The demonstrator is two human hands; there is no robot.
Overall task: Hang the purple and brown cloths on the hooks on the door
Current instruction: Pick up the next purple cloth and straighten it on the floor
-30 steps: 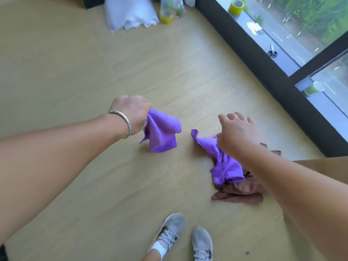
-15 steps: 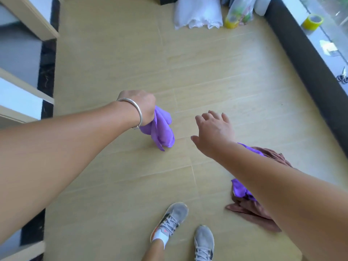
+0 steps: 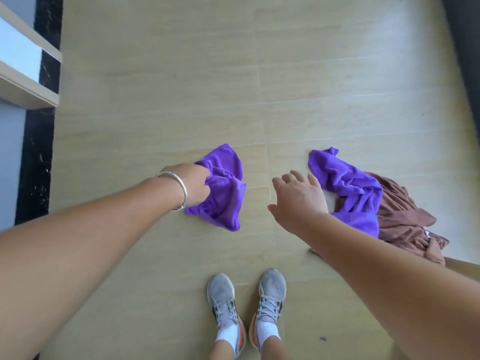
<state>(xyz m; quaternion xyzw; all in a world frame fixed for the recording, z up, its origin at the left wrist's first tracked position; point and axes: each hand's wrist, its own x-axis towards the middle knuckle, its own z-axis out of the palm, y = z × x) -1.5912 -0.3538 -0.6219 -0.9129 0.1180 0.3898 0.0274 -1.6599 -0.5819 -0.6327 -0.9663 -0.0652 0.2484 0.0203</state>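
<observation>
Looking straight down at a pale wooden floor [image 3: 161,105]. Left hand [image 3: 193,188], silver bangle [image 3: 179,189] on the wrist, at about 9 o'clock from centre: grip clenched around a bunched purple cloth [image 3: 223,193], fingers buried in the folds, the cloth spilling out toward 3 o'clock. Cannot tell whether this cloth touches the floor or hangs above it. Right hand [image 3: 298,201] at about 3 o'clock from the left, well apart from it: grip released, fingers spread and loosely bent, grasping nothing. Just beyond the right hand, toward 2 o'clock, a second purple cloth [image 3: 348,183] lying crumpled on the floor, its far corner pointing to 11 o'clock, its near part hidden behind the right forearm. Touching it on the 4 o'clock side, partly beneath it, a rumpled brown cloth [image 3: 405,219], also on the floor. At 6 o'clock, two grey sneakers [image 3: 246,300] with white socks, toes pointing to 12. Along the 9 o'clock edge, white shelves [image 3: 23,81] beside a dark strip. At 5 o'clock, a tiny purple scrap [image 3: 323,339] on the floor.
</observation>
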